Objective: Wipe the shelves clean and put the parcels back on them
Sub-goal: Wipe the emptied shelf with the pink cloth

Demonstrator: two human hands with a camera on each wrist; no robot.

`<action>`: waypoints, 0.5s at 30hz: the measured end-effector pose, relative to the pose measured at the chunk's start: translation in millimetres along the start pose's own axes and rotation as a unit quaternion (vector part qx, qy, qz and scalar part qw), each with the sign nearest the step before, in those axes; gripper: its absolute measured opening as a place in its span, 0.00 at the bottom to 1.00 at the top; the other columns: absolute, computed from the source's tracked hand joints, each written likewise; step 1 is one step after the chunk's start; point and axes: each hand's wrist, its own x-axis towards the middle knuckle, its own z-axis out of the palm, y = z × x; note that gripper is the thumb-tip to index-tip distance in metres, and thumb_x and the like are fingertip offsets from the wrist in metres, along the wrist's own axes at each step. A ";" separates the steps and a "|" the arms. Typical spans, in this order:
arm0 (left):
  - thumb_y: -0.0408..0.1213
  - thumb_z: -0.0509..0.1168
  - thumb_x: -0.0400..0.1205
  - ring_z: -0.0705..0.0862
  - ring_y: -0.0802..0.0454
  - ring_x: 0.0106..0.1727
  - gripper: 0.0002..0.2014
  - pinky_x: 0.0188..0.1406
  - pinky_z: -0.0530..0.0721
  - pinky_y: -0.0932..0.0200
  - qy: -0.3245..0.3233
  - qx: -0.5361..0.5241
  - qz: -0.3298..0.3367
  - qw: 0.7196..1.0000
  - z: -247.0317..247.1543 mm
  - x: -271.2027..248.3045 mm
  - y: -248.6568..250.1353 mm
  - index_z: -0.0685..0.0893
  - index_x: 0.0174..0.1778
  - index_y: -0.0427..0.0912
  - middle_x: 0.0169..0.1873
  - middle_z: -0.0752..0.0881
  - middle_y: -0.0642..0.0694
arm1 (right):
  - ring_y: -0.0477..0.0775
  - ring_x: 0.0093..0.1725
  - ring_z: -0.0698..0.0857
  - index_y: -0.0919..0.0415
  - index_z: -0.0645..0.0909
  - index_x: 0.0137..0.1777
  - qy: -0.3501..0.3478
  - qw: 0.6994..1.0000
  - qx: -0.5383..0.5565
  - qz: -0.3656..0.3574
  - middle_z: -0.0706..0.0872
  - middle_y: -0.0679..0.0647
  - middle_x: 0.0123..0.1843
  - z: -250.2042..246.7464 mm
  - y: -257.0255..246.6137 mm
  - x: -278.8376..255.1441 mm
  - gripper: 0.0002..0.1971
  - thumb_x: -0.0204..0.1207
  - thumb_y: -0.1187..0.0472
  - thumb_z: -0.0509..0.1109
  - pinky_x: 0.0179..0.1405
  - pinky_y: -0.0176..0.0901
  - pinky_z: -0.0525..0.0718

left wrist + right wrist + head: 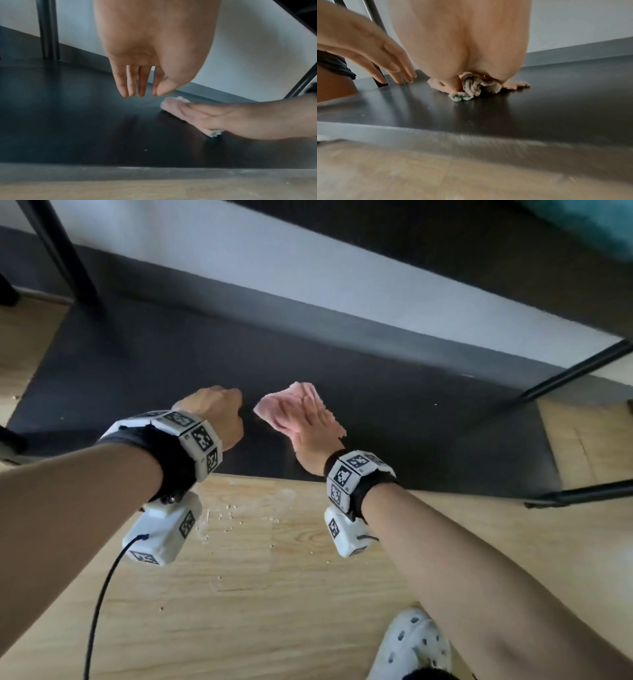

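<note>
The fingers of the right hand lie straight and close together, flat on top of a pink cloth, pressing it down onto the dark bottom shelf; they are not curled round it. From the right wrist view the cloth bunches in folds under the palm, with a greenish edge at its near side, and it sits roughly in the middle of the shelf board. Just to the left, the left hand hangs above the shelf with its fingers pointing down, loose and nearly straight, holding nothing and not touching the board. The two hands are near each other but apart. Both wrists carry black bands with white blocks printed in black-and-white markers, and a dark cable trails from the left one. The shelf is low, close to the wooden floor, with black metal posts at its corners and a white wall with a grey skirting behind it. Pale crumbs and dust are scattered on the floor along the shelf's near edge. A white perforated clog shows at the near right. No parcels are in sight in any view.
</note>
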 end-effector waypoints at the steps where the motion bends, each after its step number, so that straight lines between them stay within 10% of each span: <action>1: 0.36 0.55 0.81 0.81 0.40 0.59 0.15 0.55 0.82 0.46 0.007 -0.003 0.000 1.000 0.3 2.5 5.7 0.78 0.64 0.44 0.60 0.80 0.41 | 0.57 0.85 0.46 0.45 0.53 0.83 -0.002 1.000 -0.010 -0.021 0.46 0.57 0.85 0.0 -3.1 10.3 0.32 0.80 0.64 0.57 0.84 0.56 0.49; 4: 0.35 0.55 0.81 0.80 0.42 0.60 0.17 0.53 0.82 0.47 0.019 -0.006 -0.015 1.000 2.3 10.1 17.0 0.78 0.64 0.47 0.59 0.80 0.44 | 0.56 0.85 0.42 0.45 0.52 0.83 -0.039 0.998 -0.032 -0.027 0.43 0.56 0.86 -11.8 2.6 53.7 0.32 0.82 0.63 0.56 0.84 0.52 0.46; 9: 0.37 0.53 0.83 0.78 0.43 0.64 0.17 0.59 0.80 0.46 0.034 -0.029 -0.044 0.998 7.2 11.1 26.1 0.76 0.68 0.49 0.64 0.78 0.45 | 0.53 0.73 0.67 0.33 0.63 0.73 0.041 0.995 -0.003 -0.090 0.67 0.47 0.70 -50.8 49.4 107.3 0.30 0.73 0.60 0.55 0.73 0.46 0.67; 15: 0.38 0.53 0.84 0.78 0.41 0.63 0.16 0.58 0.80 0.45 0.028 -0.016 -0.062 0.998 4.6 1.5 31.5 0.76 0.67 0.47 0.64 0.78 0.44 | 0.53 0.54 0.72 0.41 0.76 0.57 0.058 0.995 -0.051 0.058 0.73 0.51 0.53 -65.9 159.8 64.6 0.18 0.72 0.54 0.50 0.52 0.44 0.75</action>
